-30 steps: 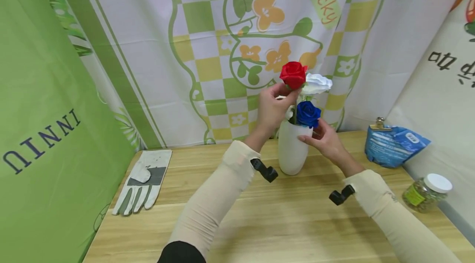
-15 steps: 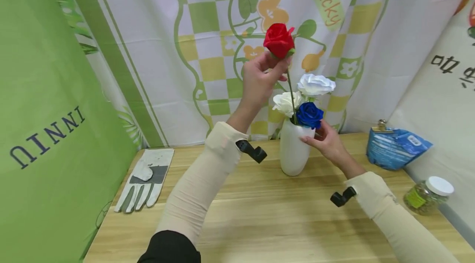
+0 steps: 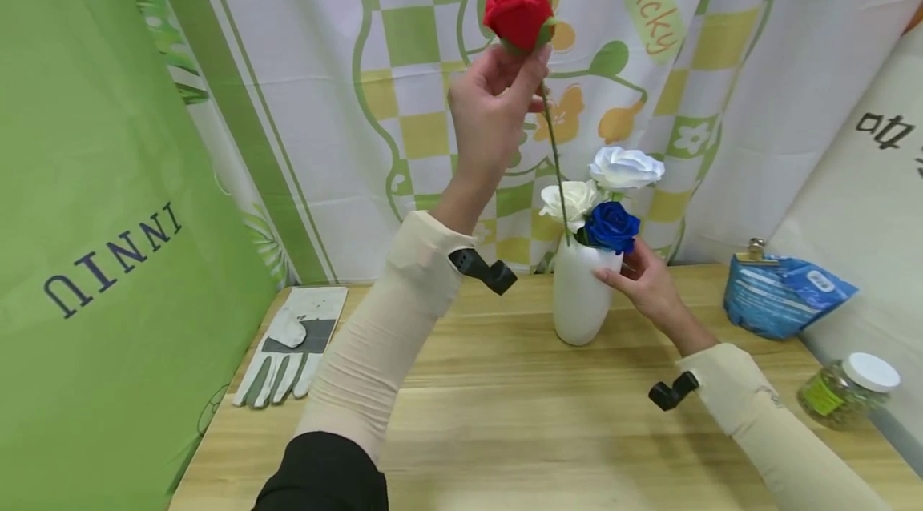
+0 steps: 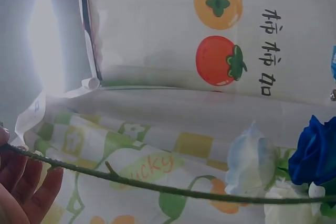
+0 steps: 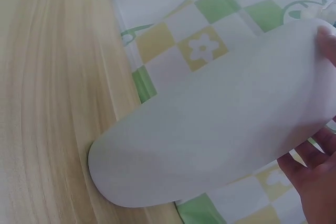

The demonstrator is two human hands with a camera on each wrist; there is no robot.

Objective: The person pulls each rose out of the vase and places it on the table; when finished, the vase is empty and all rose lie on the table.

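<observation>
High above the white vase [image 3: 580, 299], my left hand [image 3: 493, 98] pinches a red rose [image 3: 517, 8] just under its bloom. Its long green stem [image 4: 173, 191] crosses the left wrist view and slants down to the vase's mouth; whether the tip is inside or just in front of the rim, I cannot tell. My right hand [image 3: 649, 283] grips the upper part of the vase, thumb in front and fingers round the far side. In the vase stand a blue rose [image 3: 611, 227], a cream-white rose [image 3: 570, 203] and a pale bluish-white rose [image 3: 626, 168]. The vase stands upright on the table.
A white and grey work glove [image 3: 296, 343] lies at the left of the wooden table [image 3: 490, 431]. On the right are a blue pouch [image 3: 786, 295] with a gold clip and a lidded jar [image 3: 847, 391]. A patterned curtain [image 3: 411, 46] hangs close behind.
My left hand has risen and shifted left with the red rose, drawing its stem up out of the vase. The right hand has kept its grip on the vase.
</observation>
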